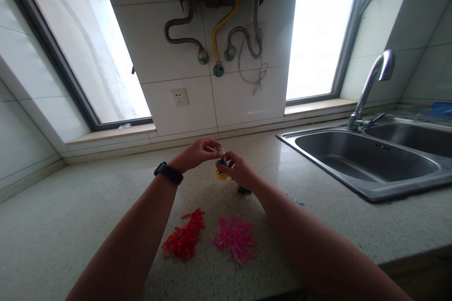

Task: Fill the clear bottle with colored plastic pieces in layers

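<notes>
My left hand [200, 154], a dark band on its wrist, is closed at the top of a small clear container [223, 150] above the counter. From the other side, my right hand [240, 168] has its fingers closed around the lower part of it, where dark bits show. Just below is a yellow clump [221, 176], partly hidden by my fingers. A small dark pile [243, 191] lies under my right wrist. Nearer to me are a pile of red strips [186, 235] and a pile of pink strips [234, 239], each between my forearms.
A few blue bits [299, 203] show beyond my right forearm. On the right, a steel double sink [367, 193] with a tall faucet [363, 89] is set into the speckled counter [88, 225]. A tiled wall with pipes [216, 33] and a socket [180, 98] stands behind.
</notes>
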### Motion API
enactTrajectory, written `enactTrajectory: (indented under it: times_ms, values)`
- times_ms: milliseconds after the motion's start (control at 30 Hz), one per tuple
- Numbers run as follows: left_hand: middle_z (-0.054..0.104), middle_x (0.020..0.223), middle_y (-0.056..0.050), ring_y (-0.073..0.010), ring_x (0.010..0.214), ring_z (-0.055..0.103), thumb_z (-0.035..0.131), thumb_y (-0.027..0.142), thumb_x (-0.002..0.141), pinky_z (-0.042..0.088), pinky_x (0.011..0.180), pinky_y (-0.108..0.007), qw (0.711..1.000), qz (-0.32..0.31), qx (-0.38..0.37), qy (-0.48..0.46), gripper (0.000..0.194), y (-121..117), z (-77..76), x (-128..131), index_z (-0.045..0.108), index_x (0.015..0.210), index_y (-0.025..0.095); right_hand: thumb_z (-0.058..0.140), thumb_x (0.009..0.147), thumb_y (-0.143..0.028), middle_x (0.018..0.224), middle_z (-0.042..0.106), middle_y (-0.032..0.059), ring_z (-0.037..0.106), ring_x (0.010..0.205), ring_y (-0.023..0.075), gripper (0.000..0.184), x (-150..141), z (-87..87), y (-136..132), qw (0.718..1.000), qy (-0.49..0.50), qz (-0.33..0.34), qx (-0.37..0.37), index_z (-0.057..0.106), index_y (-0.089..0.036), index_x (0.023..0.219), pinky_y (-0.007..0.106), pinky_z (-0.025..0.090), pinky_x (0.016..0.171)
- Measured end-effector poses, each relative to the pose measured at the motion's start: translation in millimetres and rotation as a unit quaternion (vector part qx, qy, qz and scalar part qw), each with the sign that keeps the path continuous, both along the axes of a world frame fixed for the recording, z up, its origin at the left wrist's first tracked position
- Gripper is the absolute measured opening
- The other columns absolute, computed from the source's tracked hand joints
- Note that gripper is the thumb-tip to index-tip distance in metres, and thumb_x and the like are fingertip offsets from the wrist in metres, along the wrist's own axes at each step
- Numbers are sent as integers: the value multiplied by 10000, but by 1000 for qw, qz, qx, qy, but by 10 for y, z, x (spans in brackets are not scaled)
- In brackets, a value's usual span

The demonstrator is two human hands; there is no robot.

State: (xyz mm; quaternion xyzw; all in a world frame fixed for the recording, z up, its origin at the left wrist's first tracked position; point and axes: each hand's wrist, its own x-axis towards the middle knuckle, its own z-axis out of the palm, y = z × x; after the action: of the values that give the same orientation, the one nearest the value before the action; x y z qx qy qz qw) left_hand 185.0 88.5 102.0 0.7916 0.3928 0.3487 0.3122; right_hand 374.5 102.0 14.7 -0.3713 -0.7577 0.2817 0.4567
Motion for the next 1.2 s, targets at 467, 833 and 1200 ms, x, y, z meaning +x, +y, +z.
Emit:
enactTrajectory:
  times_ms: [467,833,1200]
  values:
    - [701,1031,-100,-167,847,648,763,401,755,508,774,-312,1000,16,6,12,436,94,-82,-86,661,1092,144,677,792,-495,1002,699,88,623,884,222,365,333,75,114,969,-219,-85,78,688,-225,1037,316,433,741]
    - [703,1019,-96,-167,844,649,760,412,757,497,751,-301,1000,18,-2,23,431,122,-130,-135,663,1085,150,779,587,-591,641,674,55,541,521,174,374,613,200,77,929,-368,-23,-39,746,-239,712,299,329,515]
    - [694,1061,-100,-165,851,646,764,415,752,503,756,-298,999,5,0,32,439,125,-144,-103,661,1081,144,826,537,-344,725,722,36,599,589,169,349,591,241,50,906,-413,58,-68,786,-226,863,263,382,532]
